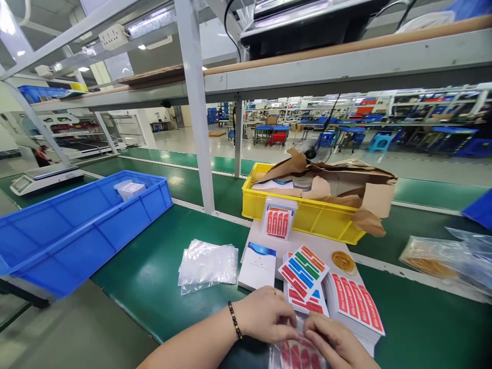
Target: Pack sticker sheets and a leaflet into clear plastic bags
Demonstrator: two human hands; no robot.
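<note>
At the front edge of the green bench, my left hand [265, 315] and my right hand [334, 341] pinch the top of a clear plastic bag [298, 351]. Red printed labels show through the bag, and its lower part runs out of view. Just beyond my fingers lies a stack of multicoloured label sheets [305, 271]. A thick stack of red label sheets [355, 307] stands to the right. Left of the coloured sheets is a stack of white and blue cards [258, 264]. Flat clear bags [209, 264] lie further left.
A yellow bin [307, 220] with torn brown paper [338, 184] stands behind the stacks, a bagged label pack [279, 218] leaning on it. Rubber bands [343, 261] lie to the right. A long blue bin [115, 218] and a scale [46, 177] are left. A metal post [198, 128] rises behind.
</note>
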